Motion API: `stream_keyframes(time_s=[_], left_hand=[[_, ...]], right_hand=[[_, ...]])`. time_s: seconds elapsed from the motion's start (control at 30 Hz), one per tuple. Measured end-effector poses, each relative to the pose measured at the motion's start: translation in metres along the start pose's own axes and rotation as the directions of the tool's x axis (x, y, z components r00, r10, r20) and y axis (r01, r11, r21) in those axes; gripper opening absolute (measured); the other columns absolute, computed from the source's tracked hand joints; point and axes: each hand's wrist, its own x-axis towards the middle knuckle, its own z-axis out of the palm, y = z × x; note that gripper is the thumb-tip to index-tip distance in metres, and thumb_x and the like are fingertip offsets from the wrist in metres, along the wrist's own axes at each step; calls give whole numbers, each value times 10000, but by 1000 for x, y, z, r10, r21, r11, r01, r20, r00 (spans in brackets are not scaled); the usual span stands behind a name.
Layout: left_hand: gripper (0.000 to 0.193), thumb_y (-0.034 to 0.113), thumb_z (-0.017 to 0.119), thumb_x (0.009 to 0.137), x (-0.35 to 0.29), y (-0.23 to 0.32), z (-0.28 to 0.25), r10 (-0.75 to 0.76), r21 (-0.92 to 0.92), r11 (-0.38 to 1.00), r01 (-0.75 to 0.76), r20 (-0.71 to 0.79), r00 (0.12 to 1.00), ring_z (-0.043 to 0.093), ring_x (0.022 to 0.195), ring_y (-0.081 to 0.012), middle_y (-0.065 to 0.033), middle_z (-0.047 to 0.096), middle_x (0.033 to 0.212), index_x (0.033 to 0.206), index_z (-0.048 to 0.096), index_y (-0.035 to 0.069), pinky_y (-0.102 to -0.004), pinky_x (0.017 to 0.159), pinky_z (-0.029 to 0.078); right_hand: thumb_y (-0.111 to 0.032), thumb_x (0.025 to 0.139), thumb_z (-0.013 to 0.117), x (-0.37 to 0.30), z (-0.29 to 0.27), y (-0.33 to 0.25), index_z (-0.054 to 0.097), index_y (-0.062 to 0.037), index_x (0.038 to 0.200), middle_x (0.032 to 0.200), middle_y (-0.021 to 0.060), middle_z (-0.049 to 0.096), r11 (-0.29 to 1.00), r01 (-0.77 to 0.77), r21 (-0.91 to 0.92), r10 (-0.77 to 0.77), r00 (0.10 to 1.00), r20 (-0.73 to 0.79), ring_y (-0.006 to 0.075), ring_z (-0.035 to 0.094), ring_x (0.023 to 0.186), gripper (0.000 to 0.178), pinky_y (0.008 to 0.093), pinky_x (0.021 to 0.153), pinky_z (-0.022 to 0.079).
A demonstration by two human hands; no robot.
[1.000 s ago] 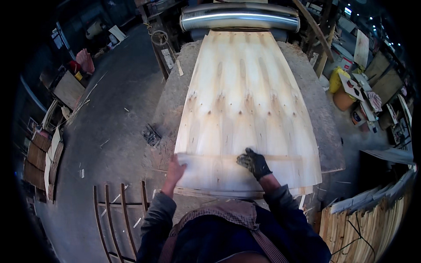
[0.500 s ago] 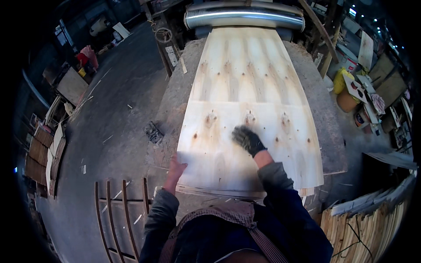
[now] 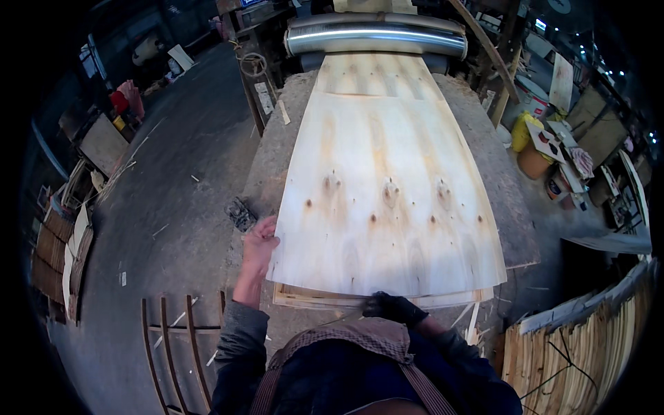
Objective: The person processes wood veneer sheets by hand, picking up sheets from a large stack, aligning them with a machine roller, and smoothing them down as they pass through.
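A patterned apron (image 3: 366,337) covers the wearer's front. Just beyond it, the gloved right hand (image 3: 393,307) is at the near edge of a stack of thin wood sheets (image 3: 318,296); its fingertips are hidden, so whether they clamp the stack cannot be told. Slightly farther, the bare left hand (image 3: 259,242) has bent fingers beside the left edge of the top sheet (image 3: 391,155); whether it grips cannot be told. This pale, knotted sheet lies lengthwise over a grey table (image 3: 494,180). Past its far edge, another sheet (image 3: 380,75) reaches a shiny metal roller (image 3: 377,40).
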Motion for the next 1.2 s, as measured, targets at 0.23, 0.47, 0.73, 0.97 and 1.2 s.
stream_keyframes(time_s=[0.23,0.47,0.73,0.97,1.2], left_hand=[[557,-173,459,685,8,25,-10,-45,-148,988,49,34,998,593,874,-157,-116,612,1014,1215,440,-4,-254,743,478],[654,-34,560,725,24,-72,-32,-66,324,943,72,-28,997,501,1094,-281,-230,450,1244,1312,273,-50,-341,887,419],[872,248,694,667,-30,-139,8,31,895,444,50,-71,997,304,1244,-379,-294,309,1318,1309,214,-97,-395,1031,269],[823,207,706,643,-30,-128,7,-3,839,544,32,-36,999,308,1234,-389,-284,310,1317,1322,287,7,-392,1031,270],[683,9,647,632,-18,-125,-4,57,623,777,-88,70,996,405,1188,-316,-247,446,1228,1264,389,-1,-381,994,325]], right_hand=[[-189,898,484,-24,22,-22,495,-44,1067,1037,151,579,912,92,399,20,963,-268,340,540,1015,223,461,911,425],[-257,869,545,36,11,-63,487,-20,1073,973,217,577,968,206,145,-114,872,-475,335,568,943,319,440,869,465],[-235,840,587,129,-16,-145,489,-36,1058,1056,248,526,937,341,75,-262,830,-493,371,544,970,311,475,866,468],[-167,879,503,170,-46,-182,440,-28,1145,1288,188,406,849,499,172,-458,858,-233,344,400,1187,307,487,989,354],[-125,878,497,103,-15,-101,418,-38,1221,1271,148,441,982,173,75,-156,968,-199,313,441,1161,363,474,983,363]])
